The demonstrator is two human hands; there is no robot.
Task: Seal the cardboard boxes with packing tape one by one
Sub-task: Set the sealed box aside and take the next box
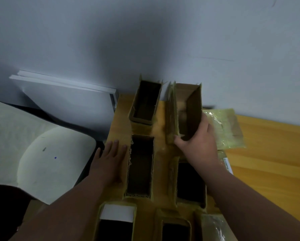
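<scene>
Several open cardboard boxes stand in two rows on the yellow table. My right hand [197, 137] grips the near end of the far right box [191, 108], fingers on its right wall and thumb at its front edge; the box tilts to the right. My left hand [109, 159] lies flat with straight fingers on the left flap of the middle left box [140, 166]. Another open box [145, 101] stands at the far left against the wall. Nearer me are an open box on the right [191, 183] and two more at the bottom edge. No tape roll is visible.
The yellow wooden table [271, 153] stretches to the right. A flattened, tape-covered cardboard piece [224, 129] lies right of the held box. White boards [67, 94] lean on the wall at the left. A pale chair seat [46, 159] sits left of the table.
</scene>
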